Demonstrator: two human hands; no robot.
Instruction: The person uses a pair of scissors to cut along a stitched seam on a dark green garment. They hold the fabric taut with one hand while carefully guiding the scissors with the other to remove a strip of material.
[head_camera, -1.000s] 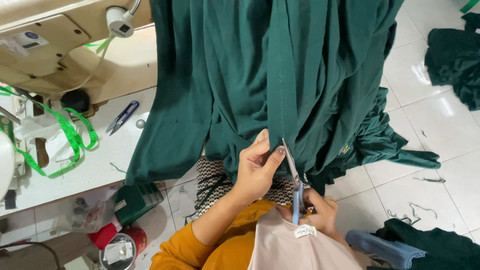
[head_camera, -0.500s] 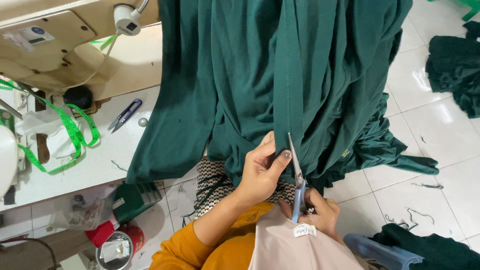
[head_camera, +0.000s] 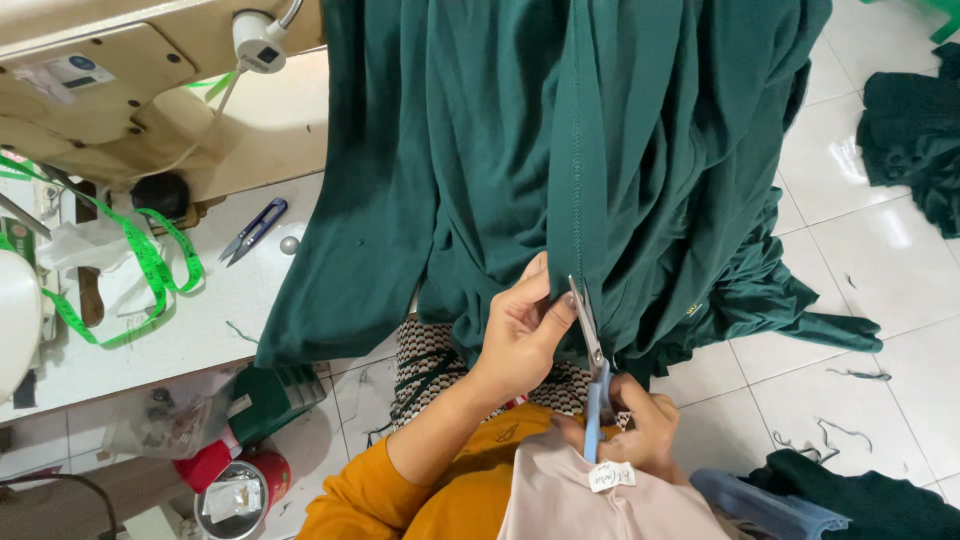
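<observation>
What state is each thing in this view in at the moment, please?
Green cloth: draped off the table edge, its seam pinched.
Left hand: shut on the cloth's seam.
Right hand: gripping the scissors.
Scissors: blades up against the seam, only slightly parted.
Thread snips: lying unused on the table.
Measuring tape: loosely looped on the table.
</observation>
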